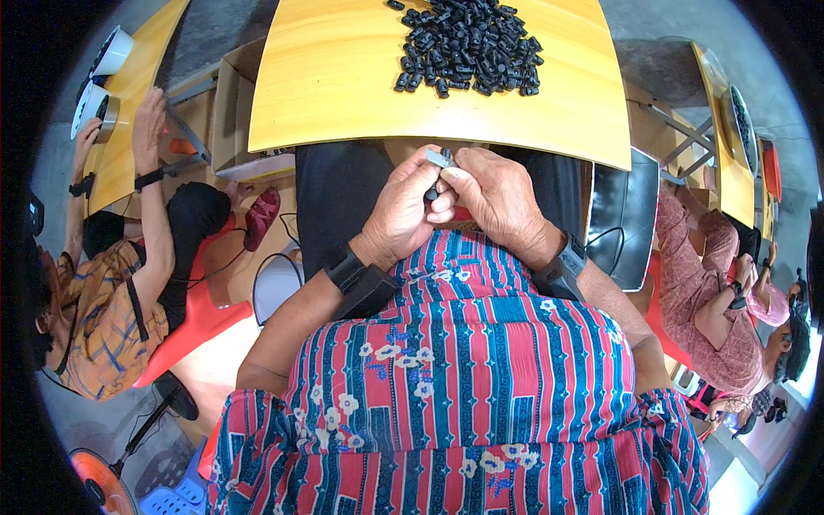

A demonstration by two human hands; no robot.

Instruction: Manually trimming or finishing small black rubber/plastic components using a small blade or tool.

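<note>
My two hands meet over my lap, just short of the near edge of the yellow table [343, 94]. In my left hand [402, 204], closed fingers grip a small black plastic part [431, 194], mostly covered by the fingers. A light grey flat piece [440, 159] shows at the left thumb, between the hands. My right hand [499, 190] is closed against the left, its thumb beside the grey piece; what its fingers pinch is hidden. On the table, a heap of small black barrel-shaped plastic parts [472, 47] lies beyond my hands.
A cardboard box [230, 112] stands left of the table, a black bin-like container [625, 219] to the right. People sit at other yellow tables on both sides; one person's hand [148, 129] rests at the left table. A fan [101, 482] is at lower left.
</note>
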